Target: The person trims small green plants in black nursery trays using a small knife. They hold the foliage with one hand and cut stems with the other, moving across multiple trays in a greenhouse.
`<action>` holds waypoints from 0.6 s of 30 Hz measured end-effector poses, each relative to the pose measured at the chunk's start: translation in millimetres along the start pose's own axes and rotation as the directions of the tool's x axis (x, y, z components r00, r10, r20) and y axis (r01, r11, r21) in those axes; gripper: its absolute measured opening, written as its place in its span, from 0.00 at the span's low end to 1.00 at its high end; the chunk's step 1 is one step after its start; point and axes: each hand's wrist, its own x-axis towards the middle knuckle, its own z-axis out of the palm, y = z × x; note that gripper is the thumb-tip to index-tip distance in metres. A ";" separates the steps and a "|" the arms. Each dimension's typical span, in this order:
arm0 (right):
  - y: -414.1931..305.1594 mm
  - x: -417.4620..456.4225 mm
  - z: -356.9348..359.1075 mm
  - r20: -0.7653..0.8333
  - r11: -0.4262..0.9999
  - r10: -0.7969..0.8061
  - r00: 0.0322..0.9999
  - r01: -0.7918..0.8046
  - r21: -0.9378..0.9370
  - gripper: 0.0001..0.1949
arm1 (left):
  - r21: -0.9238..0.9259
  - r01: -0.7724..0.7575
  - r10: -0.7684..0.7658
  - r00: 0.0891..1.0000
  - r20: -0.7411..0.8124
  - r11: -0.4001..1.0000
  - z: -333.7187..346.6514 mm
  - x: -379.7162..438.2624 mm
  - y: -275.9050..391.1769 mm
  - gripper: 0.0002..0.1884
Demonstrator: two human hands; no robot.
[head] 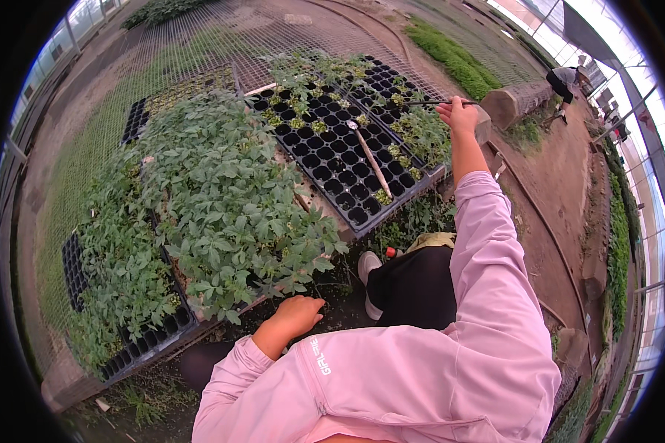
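Observation:
My right hand point(459, 115) reaches out over the far right corner of the seedling trays and grips a thin dark stick point(429, 102). The stick's left end is near small seedlings point(397, 99) in a black plug tray. Below it lies a black plug tray point(341, 158) with many bare cells and a few small seedlings. A wooden-handled tool point(372, 163) with a pale tip rests across that tray. My left hand point(295, 317) is low in front of me, just below the leafy seedlings point(227, 194); its fingertips are partly hidden, and nothing shows in it.
Wire mesh point(160, 61) supports the trays, with a wooden beam point(515, 105) beyond at right. A hose point(548, 227) runs along the dirt path point(559, 166). Another person point(568, 83) bends over farther along. A red-capped object point(391, 252) is near my shoe point(369, 266).

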 end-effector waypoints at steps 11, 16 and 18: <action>18.1 23.9 39.6 0.101 0.670 -0.174 0.979 0.193 -0.717 0.15 | -0.027 0.005 -0.005 1.000 -0.004 1.000 2.6 1.1 -6.4 0.12; -8.9 32.6 18.5 0.129 0.605 -0.225 0.966 0.242 -0.758 0.16 | -0.022 -0.003 0.004 1.000 0.028 1.000 -19.1 -8.0 6.2 0.13; -19.6 22.5 1.5 0.127 0.840 -0.183 0.975 0.222 -0.495 0.14 | -0.150 -0.112 0.118 0.992 0.034 0.982 -37.9 -18.1 15.1 0.15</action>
